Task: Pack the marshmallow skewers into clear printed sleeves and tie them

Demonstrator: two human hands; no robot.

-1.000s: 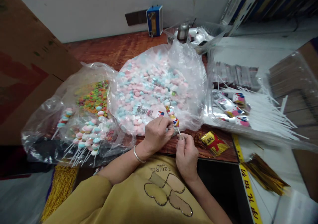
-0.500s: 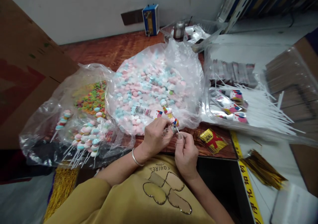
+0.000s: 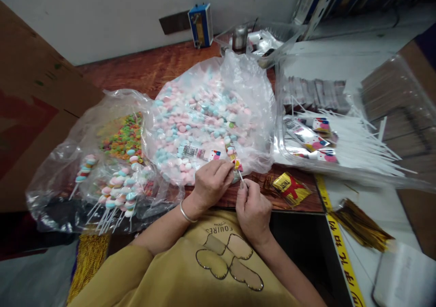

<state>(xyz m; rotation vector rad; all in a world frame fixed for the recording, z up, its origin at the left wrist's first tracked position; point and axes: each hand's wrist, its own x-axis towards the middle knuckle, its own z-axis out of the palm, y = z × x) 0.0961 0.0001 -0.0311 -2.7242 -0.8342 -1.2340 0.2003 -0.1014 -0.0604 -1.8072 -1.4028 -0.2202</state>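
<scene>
A marshmallow candy skewer (image 3: 231, 155) in a clear printed wrapper stands tilted in front of me, its white stick pointing down. My right hand (image 3: 252, 209) is closed, pinching the stick between thumb and forefinger. My left hand (image 3: 211, 183) is closed too, its fingertips pressed together at the lower end of the wrapper; any small tie between them is hidden. Just beyond, a printed wrapper (image 3: 197, 152) lies on a large plastic bag of pink, blue and white marshmallows (image 3: 194, 111). Right of my right hand lies a gold packet of twist ties (image 3: 291, 189).
At left, a plastic bag of colourful ring candies (image 3: 122, 136) lies near several skewered marshmallows (image 3: 119, 189). A clear tray (image 3: 340, 173) on the right holds white sticks and printed wrappers. Loose gold ties (image 3: 363, 225) lie lower right. A cardboard box (image 3: 34, 107) stands far left.
The view has shifted slightly. The wrapped skewer stands a little more upright, and more of its stick shows between my hands. Both hands keep their pinch.
</scene>
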